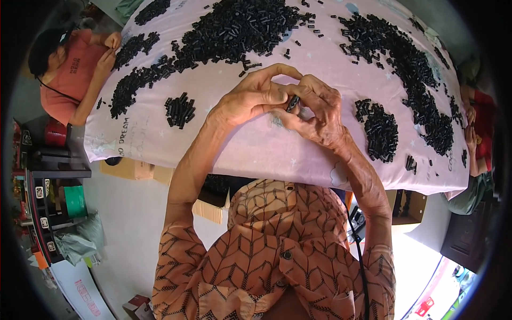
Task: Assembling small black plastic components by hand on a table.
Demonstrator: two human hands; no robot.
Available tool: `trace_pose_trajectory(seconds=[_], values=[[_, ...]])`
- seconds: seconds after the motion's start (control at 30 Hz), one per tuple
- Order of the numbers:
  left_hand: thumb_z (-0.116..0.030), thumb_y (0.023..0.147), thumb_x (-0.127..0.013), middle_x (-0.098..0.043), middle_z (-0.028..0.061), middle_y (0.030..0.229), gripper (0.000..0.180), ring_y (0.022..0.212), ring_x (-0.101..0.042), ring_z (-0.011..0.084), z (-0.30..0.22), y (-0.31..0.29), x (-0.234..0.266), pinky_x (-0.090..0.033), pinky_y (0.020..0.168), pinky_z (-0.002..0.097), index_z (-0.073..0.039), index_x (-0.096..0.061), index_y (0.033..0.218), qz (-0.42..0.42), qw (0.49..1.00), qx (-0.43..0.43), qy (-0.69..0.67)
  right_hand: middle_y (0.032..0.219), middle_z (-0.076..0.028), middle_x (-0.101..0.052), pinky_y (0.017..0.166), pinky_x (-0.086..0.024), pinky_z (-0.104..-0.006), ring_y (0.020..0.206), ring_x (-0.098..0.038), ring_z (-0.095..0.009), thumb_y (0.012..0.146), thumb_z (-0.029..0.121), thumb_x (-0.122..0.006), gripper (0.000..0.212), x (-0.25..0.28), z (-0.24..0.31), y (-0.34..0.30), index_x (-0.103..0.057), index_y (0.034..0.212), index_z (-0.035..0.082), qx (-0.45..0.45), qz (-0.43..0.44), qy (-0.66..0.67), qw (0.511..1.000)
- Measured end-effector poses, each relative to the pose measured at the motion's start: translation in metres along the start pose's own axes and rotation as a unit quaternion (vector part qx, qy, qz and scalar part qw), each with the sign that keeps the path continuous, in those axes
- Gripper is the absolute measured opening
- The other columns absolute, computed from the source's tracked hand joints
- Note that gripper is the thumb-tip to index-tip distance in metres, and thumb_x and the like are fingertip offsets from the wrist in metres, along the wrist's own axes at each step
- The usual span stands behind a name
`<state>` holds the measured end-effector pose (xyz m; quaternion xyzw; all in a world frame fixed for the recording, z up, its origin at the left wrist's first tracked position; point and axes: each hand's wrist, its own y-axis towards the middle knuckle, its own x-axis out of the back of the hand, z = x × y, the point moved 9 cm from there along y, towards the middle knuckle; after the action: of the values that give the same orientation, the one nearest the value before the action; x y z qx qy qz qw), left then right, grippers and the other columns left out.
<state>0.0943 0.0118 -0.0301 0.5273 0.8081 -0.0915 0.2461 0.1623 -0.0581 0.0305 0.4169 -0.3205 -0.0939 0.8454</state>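
Note:
Both my hands meet above the near part of a cloth-covered table. Between the fingertips is a small black plastic piece [293,103], partly hidden by the fingers. My left hand [255,96] pinches it from the left with thumb and forefinger. Curled round its other side is my right hand [316,111]. What exact part it is, and whether it is one piece or two joined, I cannot tell. On the cloth left of my hands lies a small pile of black pieces [180,110]; right of them is a larger pile [381,133].
A big heap of black pieces [240,29] covers the far middle of the pink cloth [154,138], and another band [410,64] runs down the right. One person [72,74] works at the left edge, another [480,128] at the right. Cardboard boxes [128,168] stand below the table.

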Motion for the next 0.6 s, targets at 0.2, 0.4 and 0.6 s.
trace_pose_trajectory(seconds=[0.2,0.4,0.6], values=[[-0.022,0.087,-0.067,-0.058,0.0028,0.083,0.053,0.079,-0.055,0.0086,0.003,0.001,-0.006,-0.047,0.068,0.0211,0.004,-0.044,0.126,0.026,1.0,0.009,0.008,0.068,-0.003,-0.055,0.048,-0.049,-0.0283,0.055,-0.057,-0.017,0.066,0.016,-0.08,0.028,0.001,0.005,-0.003,-0.065,0.086,0.002,0.033,-0.015,-0.05,0.998],[-0.032,0.086,-0.068,-0.058,0.0042,0.089,0.057,0.076,-0.053,0.008,0.009,0.001,-0.002,-0.046,0.065,0.0197,0.003,-0.046,0.126,0.002,0.999,0.028,0.032,0.067,-0.004,-0.055,0.048,-0.049,-0.0295,0.058,-0.057,-0.017,0.067,0.016,-0.079,0.026,-0.004,0.002,-0.007,-0.064,0.083,0.001,0.022,0.0,-0.032,0.999],[-0.038,0.084,-0.068,-0.056,0.0038,0.083,0.065,0.072,-0.053,0.0081,0.009,0.001,-0.001,-0.046,0.058,0.022,0.005,-0.044,0.127,-0.013,0.998,0.046,0.04,0.07,-0.005,-0.058,0.05,-0.051,-0.03,0.061,-0.06,-0.019,0.066,0.015,-0.079,0.025,-0.004,0.013,-0.005,-0.064,0.082,0.002,0.089,0.001,-0.084,0.993]])
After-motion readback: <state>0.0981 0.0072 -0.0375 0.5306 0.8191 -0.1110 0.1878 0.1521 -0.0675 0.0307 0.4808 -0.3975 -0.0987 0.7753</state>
